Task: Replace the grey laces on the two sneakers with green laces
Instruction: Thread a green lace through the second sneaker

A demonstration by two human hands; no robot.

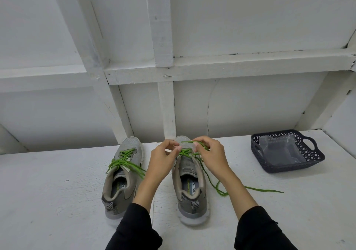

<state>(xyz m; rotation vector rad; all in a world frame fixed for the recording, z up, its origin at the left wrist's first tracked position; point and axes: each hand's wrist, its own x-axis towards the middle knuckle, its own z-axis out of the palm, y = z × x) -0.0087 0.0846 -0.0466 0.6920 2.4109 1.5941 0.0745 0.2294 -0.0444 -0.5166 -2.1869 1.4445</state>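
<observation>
Two grey sneakers sit side by side on the white tabletop [57,201], toes pointing away from me twd the white panelled wall [231,28]. Left sneaker [120,180] is laced w/ a green lace [125,160], ends splayed loose across the tongue and off both sides. Right sneaker [189,188] is only part done: green crossings show at the lower eyelets near the toe, upper eyelets bare. Both my hands are over its toe end. My left hand [163,161] is pinched, thumb and fingertips together at the lace just above the vamp. My right hand [211,156] is also closed narrow, pinching the second green lace [221,191] w/ a few strands bunched under the fingers; can't tell which eyelet it's at. From there the free end runs down the sneaker's right side, loops on the table and trails off to the right. Dark lattice basket [316,158] w/ handles stands well apart at far right, a clear plastic bag [279,149] lying inside it. Black sleeves [264,230] cover both forearms.
</observation>
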